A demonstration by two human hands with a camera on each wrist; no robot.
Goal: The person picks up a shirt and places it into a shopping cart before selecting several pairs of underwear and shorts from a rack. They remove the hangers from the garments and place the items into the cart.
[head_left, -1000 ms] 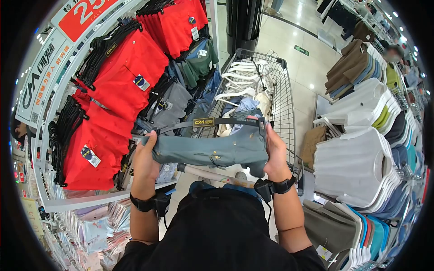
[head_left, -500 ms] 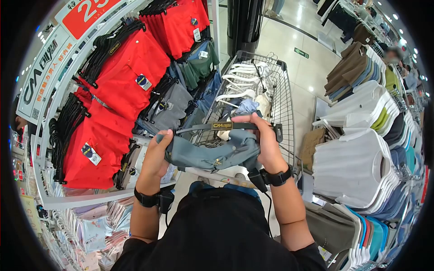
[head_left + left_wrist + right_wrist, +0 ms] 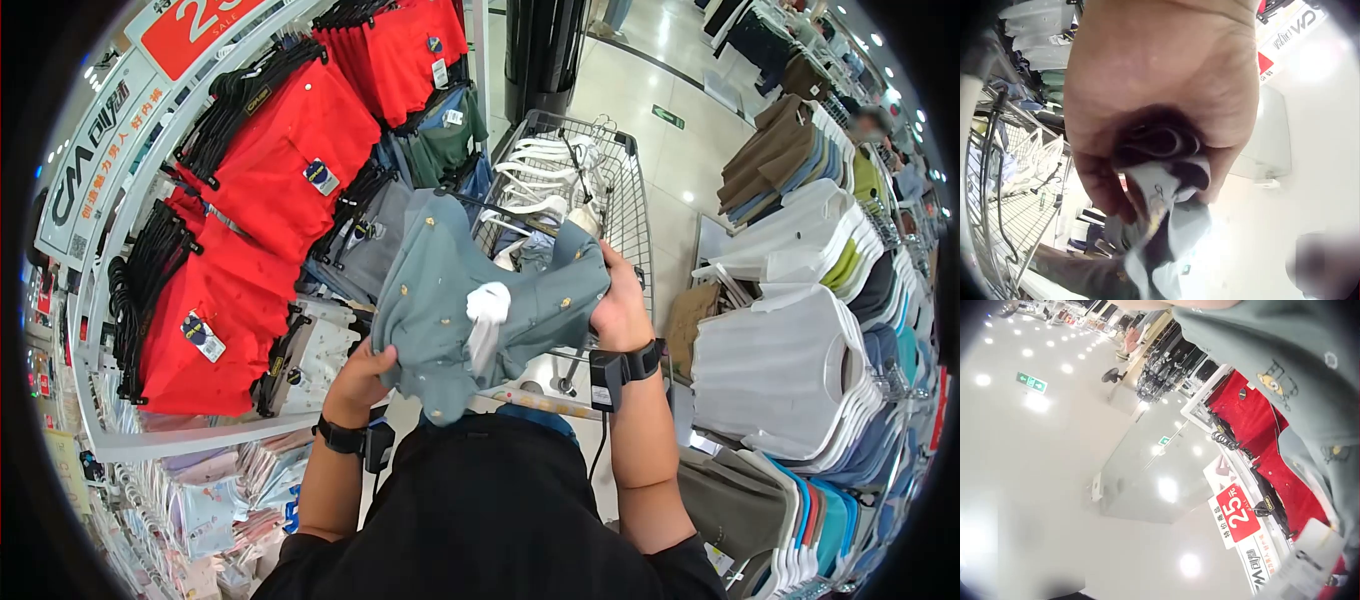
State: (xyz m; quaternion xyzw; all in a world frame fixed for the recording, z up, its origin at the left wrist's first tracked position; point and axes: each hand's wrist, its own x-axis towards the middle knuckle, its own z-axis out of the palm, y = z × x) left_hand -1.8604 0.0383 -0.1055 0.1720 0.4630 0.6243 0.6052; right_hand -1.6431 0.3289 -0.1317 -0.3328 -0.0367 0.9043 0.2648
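Note:
A grey-green pair of boxer briefs [image 3: 430, 270] with small yellow prints is held spread out in front of the chest, over the cart handle. My left hand [image 3: 362, 382] grips its lower left edge, thumb on top of the cloth. In the left wrist view those fingers [image 3: 1100, 187] curl round the bunched fabric [image 3: 1172, 187]. At the other side, my right hand [image 3: 622, 298] pinches the garment's right edge. A white tag [image 3: 487, 305], blurred, hangs over its middle. The right wrist view shows the printed cloth [image 3: 1272, 369] close up, with the tag [image 3: 1310, 562] below.
A wire shopping cart [image 3: 637, 220] with white hangers [image 3: 545, 150] and folded clothes stands ahead. Racks of red underwear [image 3: 285, 150] on black hangers line the left. White shirts [image 3: 775, 370] and other tops hang at the right. A black pillar [image 3: 545, 60] rises behind the cart.
The briefs have turned from folded under their hanger bar to spread out, with the tag now showing. My left hand has moved down and inward; the right has shifted slightly outward.

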